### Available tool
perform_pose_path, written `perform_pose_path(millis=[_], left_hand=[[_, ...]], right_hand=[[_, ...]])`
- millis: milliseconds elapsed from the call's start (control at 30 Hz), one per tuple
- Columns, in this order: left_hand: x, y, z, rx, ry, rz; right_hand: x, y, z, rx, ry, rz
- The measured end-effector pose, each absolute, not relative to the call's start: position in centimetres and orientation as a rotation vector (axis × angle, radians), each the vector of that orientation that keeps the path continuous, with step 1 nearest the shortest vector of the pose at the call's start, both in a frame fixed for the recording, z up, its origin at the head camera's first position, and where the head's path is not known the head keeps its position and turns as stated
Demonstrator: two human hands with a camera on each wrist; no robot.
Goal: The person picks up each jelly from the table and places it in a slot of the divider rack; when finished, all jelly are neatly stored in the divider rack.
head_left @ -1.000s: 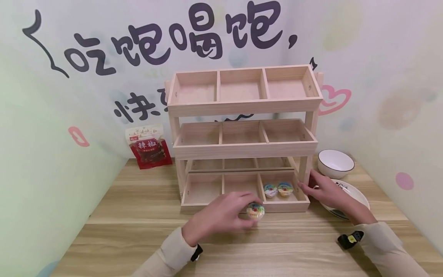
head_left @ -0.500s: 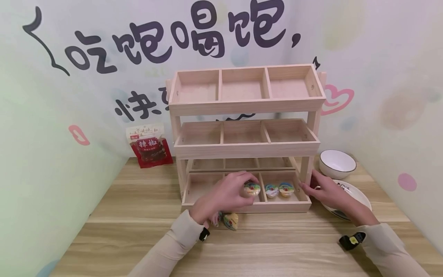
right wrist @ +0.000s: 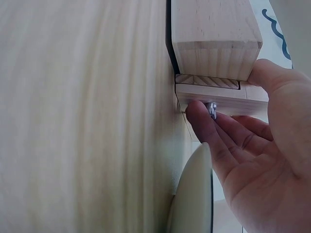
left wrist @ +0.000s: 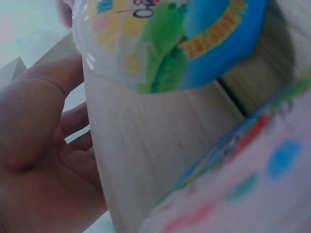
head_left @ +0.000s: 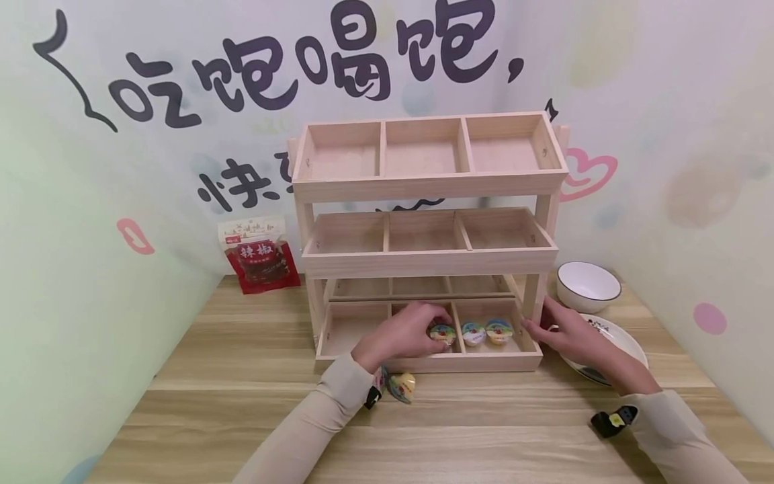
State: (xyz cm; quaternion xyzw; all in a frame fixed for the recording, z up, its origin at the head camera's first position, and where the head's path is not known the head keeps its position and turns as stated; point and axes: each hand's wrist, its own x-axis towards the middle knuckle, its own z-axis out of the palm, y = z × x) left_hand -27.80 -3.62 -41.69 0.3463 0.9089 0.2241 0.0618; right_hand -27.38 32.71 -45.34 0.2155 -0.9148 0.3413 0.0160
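Observation:
In the head view my left hand (head_left: pixel 402 331) reaches into the middle compartment of the bottom tier. Its thumb and fingers pinch a small jelly cup (head_left: pixel 443 335) with a printed lid. Two more jelly cups, one whitish (head_left: pixel 474 333) and one orange (head_left: pixel 499 331), sit in the right compartment. Beneath the left wrist, a yellow jelly cup (head_left: pixel 402 387) and a pinkish one (left wrist: pixel 252 179) lie on the table, partly hidden by the sleeve. My right hand (head_left: pixel 571 336) grips the wooden rack (head_left: pixel 429 263) low on its right side, a fingertip beside a metal bolt (right wrist: pixel 211 109).
A white bowl (head_left: pixel 588 286) and a patterned plate (head_left: pixel 623 339) stand right of the rack, the plate under my right forearm. A red and white snack bag (head_left: pixel 260 259) leans at the back left. Printed cloth walls enclose the wooden table (head_left: pixel 199 396).
My left hand has carried the jelly cup from in front of the rack into the bottom middle compartment and lowered it. The right hand keeps its place on the rack.

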Motion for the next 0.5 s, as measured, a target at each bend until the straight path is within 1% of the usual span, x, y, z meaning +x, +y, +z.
perform_pose_path(millis=[500], left_hand=[[-27.95, -3.64, -41.66, 1.0, 2.72, 0.73]], right_hand=[[-27.31, 32.64, -45.21, 0.672, -2.847, 1.074]])
